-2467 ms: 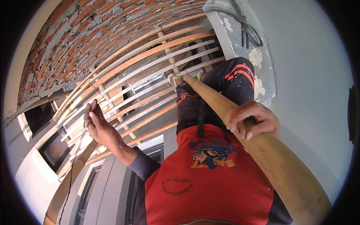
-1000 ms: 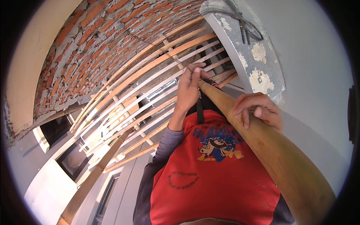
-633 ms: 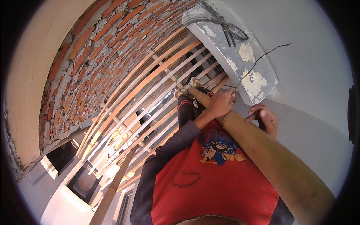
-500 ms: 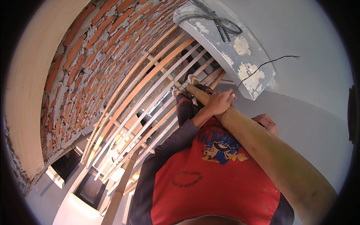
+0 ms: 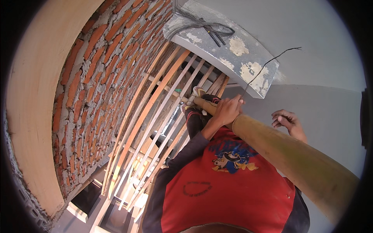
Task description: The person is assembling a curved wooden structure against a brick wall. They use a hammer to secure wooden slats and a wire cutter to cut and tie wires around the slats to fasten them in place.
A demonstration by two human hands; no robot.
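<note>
A brick wall (image 5: 95, 73) fills the left side, and a plain grey wall (image 5: 311, 23) stands on the right. Between them, lower down, wooden slats (image 5: 166, 85) run side by side. A thick bamboo pole (image 5: 287, 155) slants across the person's red shirt (image 5: 229, 198), its long axis going from the lower right up to the left, toward the feet. Beyond the pole juts a ledge (image 5: 254, 56) with patchy paint.

The left hand (image 5: 228, 110) lies over the pole, its back upward and the wrist bent across the shirt; its fingers are drawn together, apparently pinching the near end of a dark wire (image 5: 261, 71), though the fingertips are partly hidden. The right hand (image 5: 288, 121) hangs just beyond the pole's far side, holding nothing, its fingers loosely curled and the thumb apart.

On the ledge lie a loose coil of wire (image 5: 186, 25) and a dark-handled tool (image 5: 213, 35). The pinched wire rises from the left fingers up and rightward past the ledge's corner, bending near its free tip, above the right hand and clear of it; the left is the nearer hand.
</note>
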